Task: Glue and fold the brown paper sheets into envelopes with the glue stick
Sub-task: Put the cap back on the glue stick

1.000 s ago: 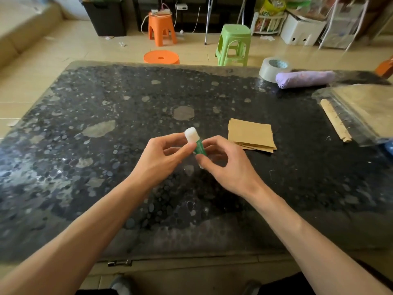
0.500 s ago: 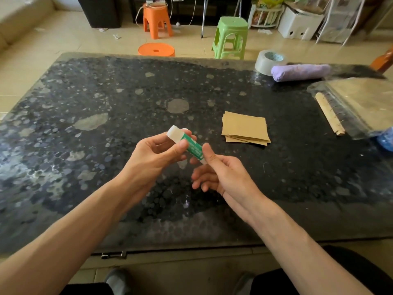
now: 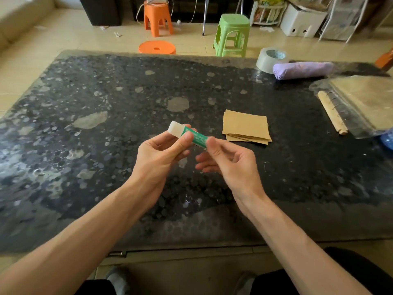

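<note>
Glue stick (image 3: 194,137) is gripped near cap (image 3: 174,128) by left hand (image 3: 157,155) & pinched at base by right hand (image 3: 230,165); cap's best pulled straight off.

Home living room: tiled floor (image 3: 63,39), plastic stools (image 3: 232,35), dark stone table (image 3: 106,124), household clutter.

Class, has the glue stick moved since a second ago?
Yes: the glue stick has tipped, its cap swinging left, away from the brown paper stack.

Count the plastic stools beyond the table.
3. One orange stool stands far back, a green stool to its right, and a second orange stool shows only its seat behind the table. An orange thing at the right edge may be another.
</note>
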### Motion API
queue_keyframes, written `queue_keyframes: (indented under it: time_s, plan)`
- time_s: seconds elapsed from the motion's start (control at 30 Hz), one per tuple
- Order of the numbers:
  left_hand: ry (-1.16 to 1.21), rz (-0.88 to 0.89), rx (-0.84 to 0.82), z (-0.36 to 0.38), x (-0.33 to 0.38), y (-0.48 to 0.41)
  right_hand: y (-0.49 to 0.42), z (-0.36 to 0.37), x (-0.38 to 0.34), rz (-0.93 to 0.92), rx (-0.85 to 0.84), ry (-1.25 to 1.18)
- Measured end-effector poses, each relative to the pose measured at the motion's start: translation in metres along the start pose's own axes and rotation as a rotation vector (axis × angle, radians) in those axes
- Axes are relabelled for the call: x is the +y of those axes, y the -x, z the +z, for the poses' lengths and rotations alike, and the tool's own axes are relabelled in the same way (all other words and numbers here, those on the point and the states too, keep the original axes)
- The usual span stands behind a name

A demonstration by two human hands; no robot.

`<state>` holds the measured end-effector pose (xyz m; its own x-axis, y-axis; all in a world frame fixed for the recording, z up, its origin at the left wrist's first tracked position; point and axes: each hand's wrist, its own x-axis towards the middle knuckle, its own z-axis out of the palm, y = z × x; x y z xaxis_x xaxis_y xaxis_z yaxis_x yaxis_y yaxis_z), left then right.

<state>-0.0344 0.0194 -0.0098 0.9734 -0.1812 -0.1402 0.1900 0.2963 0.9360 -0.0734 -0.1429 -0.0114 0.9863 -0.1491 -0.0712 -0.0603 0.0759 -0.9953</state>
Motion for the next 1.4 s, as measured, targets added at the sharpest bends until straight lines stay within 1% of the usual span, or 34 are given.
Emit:
queue_keyframes:
  time_s: [0.07,0.13,0.27,0.33,0.43,0.5,0.57,0.67,0.73,0.83,0.93,1.13,1.2,1.3,1.4]
  plan:
    - [-0.020,0.005,0.003,-0.0007,0.0007,0.0017,-0.0002,-0.0011,-0.0009,0.092,0.013,-0.062]
    - [-0.016,0.004,0.000,-0.0012,0.0002,0.0036,-0.0006,-0.0016,-0.0003,0.119,0.021,-0.099]
    - [0.001,0.002,-0.009,-0.0006,0.0016,0.0043,-0.0021,-0.0006,0.0029,-0.010,0.054,-0.055]
    - [0.008,-0.003,-0.008,-0.0008,0.0021,0.0039,-0.0025,-0.0013,0.0028,-0.017,0.047,-0.077]
    - [0.020,-0.007,0.006,-0.0018,0.0018,0.0030,-0.0019,-0.0034,-0.0017,0.125,-0.003,-0.170]
    - [0.006,-0.003,0.004,-0.0023,0.0011,0.0027,-0.0032,-0.0053,-0.0015,0.174,0.008,-0.161]
    - [-0.006,0.009,-0.007,-0.0018,0.0002,0.0028,-0.0042,-0.0060,0.0004,0.154,0.013,-0.168]
    - [-0.006,0.019,-0.005,-0.0014,0.0002,0.0027,-0.0043,-0.0061,0.0029,0.067,0.012,-0.158]
    - [-0.006,0.019,-0.007,-0.0023,0.0005,0.0020,-0.0045,-0.0067,0.0032,0.055,0.003,-0.165]
    - [-0.001,0.017,-0.005,-0.0033,0.0005,0.0009,-0.0045,-0.0080,-0.0018,0.180,-0.056,-0.239]
    - [-0.016,0.016,-0.020,-0.0033,-0.0008,0.0008,-0.0058,-0.0089,-0.0016,0.219,-0.040,-0.171]
    - [-0.026,0.010,-0.035,-0.0030,-0.0029,0.0025,-0.0029,-0.0055,0.0038,0.117,0.026,-0.161]
    - [-0.022,0.009,-0.030,-0.0033,-0.0026,0.0017,-0.0028,-0.0063,0.0032,0.128,0.004,-0.181]
    - [-0.014,0.012,-0.025,-0.0041,-0.0021,0.0006,-0.0031,-0.0093,-0.0010,0.207,-0.060,-0.186]
    - [-0.019,0.009,-0.032,-0.0032,-0.0020,0.0010,-0.0038,-0.0094,-0.0005,0.191,-0.046,-0.162]
